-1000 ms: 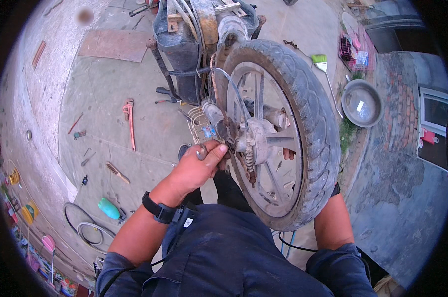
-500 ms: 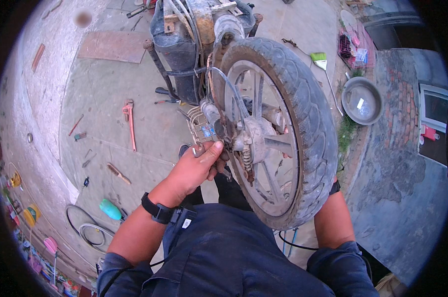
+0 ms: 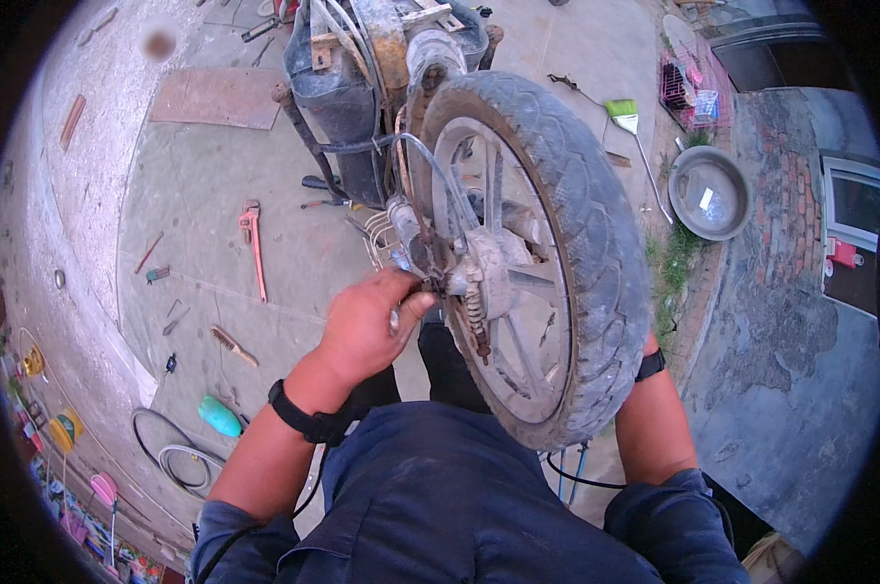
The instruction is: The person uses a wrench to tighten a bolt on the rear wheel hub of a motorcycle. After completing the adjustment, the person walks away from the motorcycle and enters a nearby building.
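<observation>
- Wheel (image 3: 532, 279) with a dusty tyre (image 3: 600, 214) stands tilted before the person, attached to a grimy vehicle (image 3: 341, 92).
- Left hand (image 3: 367, 323): fingers curled around a metal tool (image 3: 394, 319), fingertips just beside the hub (image 3: 488, 275).
- Right hand (image 3: 651, 344): mostly behind the tyre; cannot tell its grip.
- Red wrench (image 3: 254, 251) lies on the ground, left.

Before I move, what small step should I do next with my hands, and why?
Perhaps check that the right hand steadies the tyre before the left hand pushes: the left, curled around a metal piece, is beside the wheel hub, while the right is mostly hidden behind the tyre, its hold unseen.
</observation>
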Tool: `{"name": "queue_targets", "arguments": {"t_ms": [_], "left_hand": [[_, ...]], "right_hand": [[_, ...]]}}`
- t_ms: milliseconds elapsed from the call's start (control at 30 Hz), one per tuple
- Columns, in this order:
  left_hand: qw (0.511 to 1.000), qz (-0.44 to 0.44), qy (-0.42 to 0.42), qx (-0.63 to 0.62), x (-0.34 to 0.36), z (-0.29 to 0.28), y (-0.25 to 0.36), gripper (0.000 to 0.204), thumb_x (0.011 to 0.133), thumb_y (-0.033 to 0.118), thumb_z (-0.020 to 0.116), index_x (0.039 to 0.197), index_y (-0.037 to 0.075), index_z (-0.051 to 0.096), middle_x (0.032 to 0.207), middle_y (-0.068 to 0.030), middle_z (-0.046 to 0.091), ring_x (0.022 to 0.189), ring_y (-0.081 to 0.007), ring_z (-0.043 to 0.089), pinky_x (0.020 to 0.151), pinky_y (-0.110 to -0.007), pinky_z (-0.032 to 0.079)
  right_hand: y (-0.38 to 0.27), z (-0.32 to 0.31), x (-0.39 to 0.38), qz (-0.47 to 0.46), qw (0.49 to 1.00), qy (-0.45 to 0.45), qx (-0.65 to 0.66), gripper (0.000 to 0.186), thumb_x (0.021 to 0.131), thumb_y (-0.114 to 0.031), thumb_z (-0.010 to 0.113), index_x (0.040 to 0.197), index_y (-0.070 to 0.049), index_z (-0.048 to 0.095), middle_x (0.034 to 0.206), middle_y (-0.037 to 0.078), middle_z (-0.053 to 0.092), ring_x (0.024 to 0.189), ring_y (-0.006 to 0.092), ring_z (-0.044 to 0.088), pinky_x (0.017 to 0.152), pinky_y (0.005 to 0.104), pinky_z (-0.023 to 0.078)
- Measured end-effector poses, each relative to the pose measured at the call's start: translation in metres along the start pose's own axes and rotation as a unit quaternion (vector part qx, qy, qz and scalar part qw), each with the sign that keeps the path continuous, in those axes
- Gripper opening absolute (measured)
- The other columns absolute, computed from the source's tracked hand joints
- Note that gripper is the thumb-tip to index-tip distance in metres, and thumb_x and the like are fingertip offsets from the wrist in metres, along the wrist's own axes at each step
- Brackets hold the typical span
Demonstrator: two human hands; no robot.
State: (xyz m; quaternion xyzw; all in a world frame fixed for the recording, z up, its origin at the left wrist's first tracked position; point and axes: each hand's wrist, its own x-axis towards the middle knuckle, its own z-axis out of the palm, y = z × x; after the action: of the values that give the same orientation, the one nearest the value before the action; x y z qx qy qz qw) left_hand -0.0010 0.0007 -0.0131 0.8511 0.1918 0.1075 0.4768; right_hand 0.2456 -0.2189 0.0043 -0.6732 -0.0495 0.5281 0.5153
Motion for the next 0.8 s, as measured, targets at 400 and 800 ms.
{"name": "queue_targets", "arguments": {"t_ms": [400,800], "left_hand": [[0.986,-0.089,-0.015,-0.140,0.000,0.003,0.003,0.025,0.094,0.028,0.061,0.088,0.004,0.062,0.076,-0.0099,0.064,0.064,-0.0235,0.058,0.057,-0.034,0.045],[0.786,-0.387,-0.129,-0.464,0.007,-0.006,0.009,0.034,0.099,0.034,0.054,0.089,0.003,0.062,0.069,-0.0046,0.059,0.057,-0.0120,0.050,0.052,-0.026,0.041]], "right_hand": [[0.001,0.001,0.003,0.024,0.999,0.010,0.040,0.027,0.096,-0.009,0.051,0.120,0.000,0.060,0.107,0.003,0.065,0.088,0.0104,0.061,0.077,0.0280,0.053],[-0.045,0.045,-0.027,-0.063,0.996,0.018,-0.054,0.027,0.093,-0.005,0.056,0.119,0.000,0.061,0.109,0.000,0.063,0.094,0.0083,0.058,0.081,0.0274,0.050]]}}
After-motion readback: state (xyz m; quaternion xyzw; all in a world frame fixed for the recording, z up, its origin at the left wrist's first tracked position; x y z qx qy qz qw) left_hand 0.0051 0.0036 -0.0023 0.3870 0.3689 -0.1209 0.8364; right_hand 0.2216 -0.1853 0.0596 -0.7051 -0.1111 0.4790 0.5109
